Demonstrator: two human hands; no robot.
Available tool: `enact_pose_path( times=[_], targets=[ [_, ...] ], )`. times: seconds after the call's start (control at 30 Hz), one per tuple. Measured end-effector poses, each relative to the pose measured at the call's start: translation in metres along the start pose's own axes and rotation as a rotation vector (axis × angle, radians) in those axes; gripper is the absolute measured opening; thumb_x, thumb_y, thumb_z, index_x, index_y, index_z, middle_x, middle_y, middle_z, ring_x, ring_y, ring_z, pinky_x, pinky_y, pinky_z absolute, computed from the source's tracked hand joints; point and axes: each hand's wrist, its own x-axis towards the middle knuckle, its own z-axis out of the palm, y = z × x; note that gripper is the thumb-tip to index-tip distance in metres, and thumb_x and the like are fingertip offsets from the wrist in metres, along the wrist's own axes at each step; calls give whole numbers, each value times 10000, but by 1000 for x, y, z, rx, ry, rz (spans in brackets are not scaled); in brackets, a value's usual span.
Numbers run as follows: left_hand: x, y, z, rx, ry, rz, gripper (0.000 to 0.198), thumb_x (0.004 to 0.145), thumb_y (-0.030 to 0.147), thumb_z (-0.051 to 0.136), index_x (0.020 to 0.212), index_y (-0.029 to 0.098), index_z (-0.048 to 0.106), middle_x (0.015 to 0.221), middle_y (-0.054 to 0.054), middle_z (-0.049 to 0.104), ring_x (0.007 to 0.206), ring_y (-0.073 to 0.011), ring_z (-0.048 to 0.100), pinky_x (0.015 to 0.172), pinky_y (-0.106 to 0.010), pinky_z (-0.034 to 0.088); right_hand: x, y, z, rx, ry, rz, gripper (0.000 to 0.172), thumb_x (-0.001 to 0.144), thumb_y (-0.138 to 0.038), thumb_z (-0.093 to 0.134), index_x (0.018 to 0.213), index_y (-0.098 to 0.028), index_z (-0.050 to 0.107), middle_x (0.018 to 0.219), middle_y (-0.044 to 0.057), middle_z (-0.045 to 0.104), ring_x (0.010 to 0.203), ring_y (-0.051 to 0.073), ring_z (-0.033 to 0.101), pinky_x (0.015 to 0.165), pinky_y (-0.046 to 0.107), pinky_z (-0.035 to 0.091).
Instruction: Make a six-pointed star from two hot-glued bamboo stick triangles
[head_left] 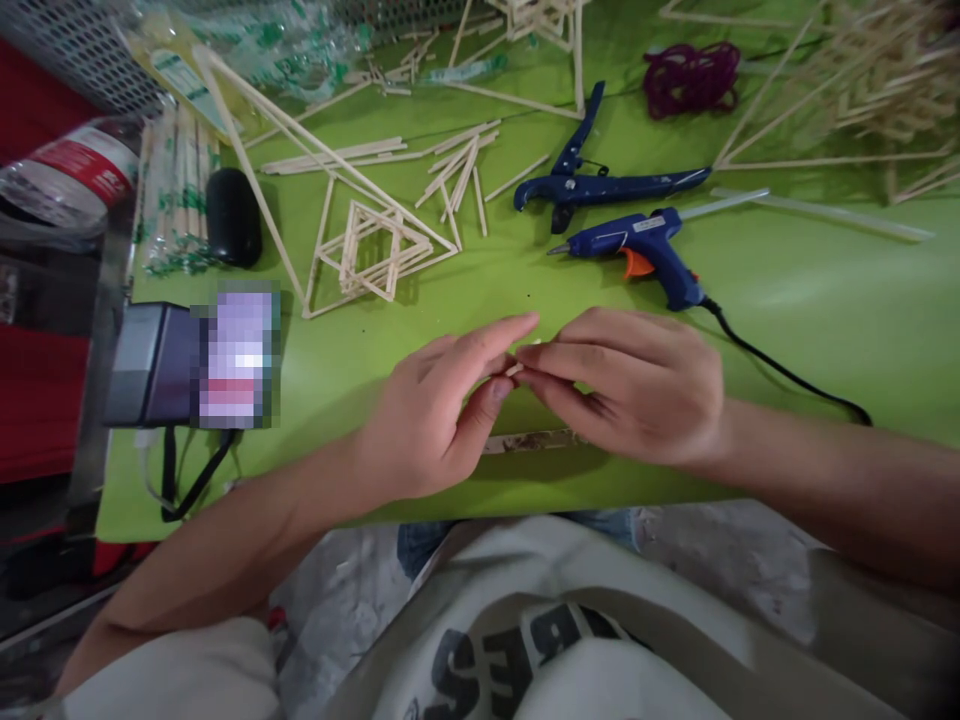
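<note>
My left hand (442, 410) and my right hand (637, 385) meet over the near part of the green table. Both are closed, with thumb and fingertips around short pale wooden sticks (514, 370). Only small ends of the sticks show between the fingertips. Beneath the hands lies a flat, stained strip (532, 441), partly covered by them. Beyond my right hand a blue glue gun (637, 245) with an orange trigger rests on its side, a clear glue stick in its back end. Just past it lies a dark blue hand cutter (577, 188) with its handles spread.
A stick star frame (382, 250) and loose sticks (457, 175) lie at the back left. More stick frames (862, 90) and purple cord (690, 80) are at the back right. Left are wrapped chopsticks (176, 190), a black case (233, 217), a phone (238, 355) and a bottle (82, 175).
</note>
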Motion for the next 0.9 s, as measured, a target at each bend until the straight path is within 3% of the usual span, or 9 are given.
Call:
enact_pose_path(
  times=[0.2,0.53,0.9],
  targets=[
    [-4,0,1,-6,-46,-31,548,1198,244,614,1739,326,634,1331,-91,912,1134,-275,908,1021,-405,750,-2,0,-6,-183,-34,-155,135,1120,-112,750,1227,-187,785,925,37,838,687,166,696,636,375,609],
    [2,9,1,-73,-87,-53,438,1138,205,680,1543,323,799,1322,-41,932,1108,-265,930,970,-371,776,2,-4,-15,-205,-11,-246,123,1069,-144,827,1053,-246,759,865,22,814,681,168,693,594,372,615],
    [7,12,1,-137,-27,-76,312,1102,141,749,1357,286,858,1245,-39,944,1101,-269,938,947,-363,780,3,-8,-6,-83,28,-54,252,976,-78,780,1011,-298,665,818,-24,750,669,155,662,612,326,568]
  ],
)
